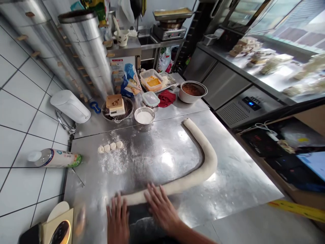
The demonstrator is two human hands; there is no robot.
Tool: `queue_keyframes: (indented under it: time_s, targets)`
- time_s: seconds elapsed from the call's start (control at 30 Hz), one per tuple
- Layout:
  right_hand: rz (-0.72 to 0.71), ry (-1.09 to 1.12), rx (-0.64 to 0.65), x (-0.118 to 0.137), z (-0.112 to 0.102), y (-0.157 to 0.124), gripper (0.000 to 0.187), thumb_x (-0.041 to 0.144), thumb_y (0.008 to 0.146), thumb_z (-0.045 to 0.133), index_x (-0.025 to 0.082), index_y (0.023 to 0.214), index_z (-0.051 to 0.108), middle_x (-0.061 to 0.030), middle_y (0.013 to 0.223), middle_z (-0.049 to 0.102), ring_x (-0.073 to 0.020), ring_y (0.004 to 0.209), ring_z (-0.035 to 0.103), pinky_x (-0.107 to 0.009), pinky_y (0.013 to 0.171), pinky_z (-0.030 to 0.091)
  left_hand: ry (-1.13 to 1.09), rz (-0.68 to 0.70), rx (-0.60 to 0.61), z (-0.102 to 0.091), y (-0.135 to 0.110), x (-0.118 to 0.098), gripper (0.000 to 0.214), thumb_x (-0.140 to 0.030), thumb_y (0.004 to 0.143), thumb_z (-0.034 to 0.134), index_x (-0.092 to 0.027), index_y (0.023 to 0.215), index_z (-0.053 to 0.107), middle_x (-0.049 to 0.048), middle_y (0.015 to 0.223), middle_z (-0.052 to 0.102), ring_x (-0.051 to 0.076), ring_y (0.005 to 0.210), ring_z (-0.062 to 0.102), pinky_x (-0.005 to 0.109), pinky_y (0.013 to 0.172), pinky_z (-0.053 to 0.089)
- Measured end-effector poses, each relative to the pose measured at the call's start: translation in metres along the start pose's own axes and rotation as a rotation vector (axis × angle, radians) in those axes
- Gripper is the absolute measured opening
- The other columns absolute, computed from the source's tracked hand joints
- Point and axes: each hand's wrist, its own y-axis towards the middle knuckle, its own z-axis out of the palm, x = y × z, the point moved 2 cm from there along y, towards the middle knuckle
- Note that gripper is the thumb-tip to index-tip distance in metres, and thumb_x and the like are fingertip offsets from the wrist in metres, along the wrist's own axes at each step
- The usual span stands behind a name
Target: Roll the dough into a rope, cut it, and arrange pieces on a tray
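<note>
A long, thick rope of pale dough lies bent in a curve on the steel table. My left hand rests flat at the rope's near left end, fingers stretched out. A short way to the right, my right hand also lies on the dough, its fingers extended and slightly spread. Between the two hands the rope looks thinner than at the bend. Several small dough pieces sit in a row on scattered flour, beyond my left hand.
A bowl of flour, a scale, a lidded container, a red cloth and a pot of brown filling stand along the back. A bottle is at the left by the tiled wall. Wrapped packages line the right counter.
</note>
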Motion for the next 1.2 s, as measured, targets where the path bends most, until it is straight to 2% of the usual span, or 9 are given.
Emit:
queue_keyframes:
  time_s: [0.13, 0.27, 0.4, 0.5, 0.67, 0.73, 0.93, 1.0, 1.2]
  targets:
    - [-0.060, -0.034, -0.024, 0.038, 0.016, -0.046, 0.085, 0.046, 0.094, 0.050, 0.017, 0.169, 0.019, -0.0124, 0.169, 0.029, -0.0281, 0.159, 0.029, -0.048, 0.128, 0.040, 0.031, 0.046, -0.059, 0.024, -0.061, -0.032, 0.066, -0.033, 0.093, 0.058, -0.028, 0.158, 0.049, 0.0128, 0.157, 0.056, 0.042, 0.145, 0.052, 0.069, 0.113, 0.051]
    - [0.070, 0.009, -0.074, 0.026, 0.024, 0.040, 0.080, 0.037, 0.099, 0.047, 0.018, 0.170, 0.015, -0.0091, 0.171, 0.027, -0.0278, 0.161, 0.024, -0.048, 0.132, 0.033, -0.048, 0.165, 0.058, 0.009, 0.062, -0.033, 0.064, -0.033, 0.100, 0.050, -0.029, 0.163, 0.038, 0.0065, 0.171, 0.036, 0.034, 0.158, 0.036, 0.064, 0.127, 0.039]
    - [0.284, 0.113, -0.109, -0.008, 0.018, 0.131, 0.075, 0.045, 0.105, 0.047, 0.018, 0.170, 0.019, -0.0164, 0.175, 0.017, -0.0408, 0.161, 0.019, -0.068, 0.130, 0.027, -0.106, -0.007, 0.010, -0.013, 0.164, -0.004, 0.065, -0.039, 0.104, 0.049, -0.021, 0.164, 0.036, 0.0146, 0.175, 0.024, 0.043, 0.159, 0.029, 0.073, 0.128, 0.025]
    - [0.207, 0.112, -0.078, -0.005, 0.018, 0.105, 0.072, 0.042, 0.104, 0.048, 0.027, 0.169, 0.022, -0.0097, 0.175, 0.018, -0.0356, 0.163, 0.018, -0.062, 0.133, 0.025, -0.089, -0.045, 0.016, -0.008, 0.108, 0.001, 0.067, -0.036, 0.102, 0.050, -0.028, 0.166, 0.034, 0.0102, 0.174, 0.028, 0.042, 0.160, 0.027, 0.069, 0.131, 0.024]
    - [-0.140, -0.060, -0.058, 0.032, 0.029, -0.018, 0.076, 0.040, 0.095, 0.058, 0.026, 0.166, 0.034, -0.0067, 0.172, 0.032, -0.0286, 0.162, 0.025, -0.048, 0.139, 0.002, 0.021, 0.053, -0.109, 0.010, -0.041, -0.001, 0.087, -0.034, 0.089, 0.058, -0.037, 0.168, 0.022, 0.0115, 0.163, 0.048, 0.038, 0.141, 0.057, 0.065, 0.106, 0.059]
    - [-0.131, -0.075, -0.068, 0.033, 0.031, -0.016, 0.075, 0.047, 0.093, 0.060, 0.027, 0.163, 0.040, -0.0081, 0.172, 0.032, -0.0289, 0.162, 0.024, -0.047, 0.139, 0.005, -0.010, 0.082, -0.081, 0.007, -0.023, 0.009, 0.084, -0.038, 0.090, 0.058, -0.038, 0.167, 0.025, 0.0096, 0.165, 0.045, 0.037, 0.144, 0.054, 0.062, 0.108, 0.059]
    - [0.243, 0.115, -0.061, 0.009, 0.020, 0.112, 0.071, 0.046, 0.103, 0.049, 0.020, 0.167, 0.030, -0.0155, 0.176, 0.015, -0.0371, 0.163, 0.017, -0.066, 0.130, 0.024, -0.041, -0.049, -0.017, -0.026, 0.137, 0.041, 0.060, -0.032, 0.105, 0.044, -0.017, 0.163, 0.039, 0.0168, 0.176, 0.020, 0.042, 0.162, 0.019, 0.072, 0.127, 0.026]
    - [0.160, 0.133, -0.039, 0.012, 0.019, 0.106, 0.069, 0.046, 0.105, 0.048, 0.022, 0.167, 0.030, -0.0136, 0.176, 0.017, -0.0361, 0.163, 0.016, -0.064, 0.131, 0.023, -0.036, 0.023, 0.029, -0.025, 0.119, 0.041, 0.059, -0.032, 0.104, 0.045, -0.021, 0.162, 0.042, 0.0123, 0.176, 0.025, 0.041, 0.162, 0.020, 0.069, 0.130, 0.024]
    - [-0.115, 0.130, 0.076, 0.051, 0.031, -0.021, 0.080, 0.017, 0.092, 0.058, 0.028, 0.167, 0.030, -0.0080, 0.171, 0.035, -0.0291, 0.158, 0.033, -0.053, 0.130, 0.032, -0.091, 0.241, -0.013, -0.012, -0.049, 0.041, 0.078, -0.017, 0.093, 0.058, -0.036, 0.165, 0.033, 0.0036, 0.151, 0.064, 0.028, 0.143, 0.057, 0.046, 0.113, 0.058]
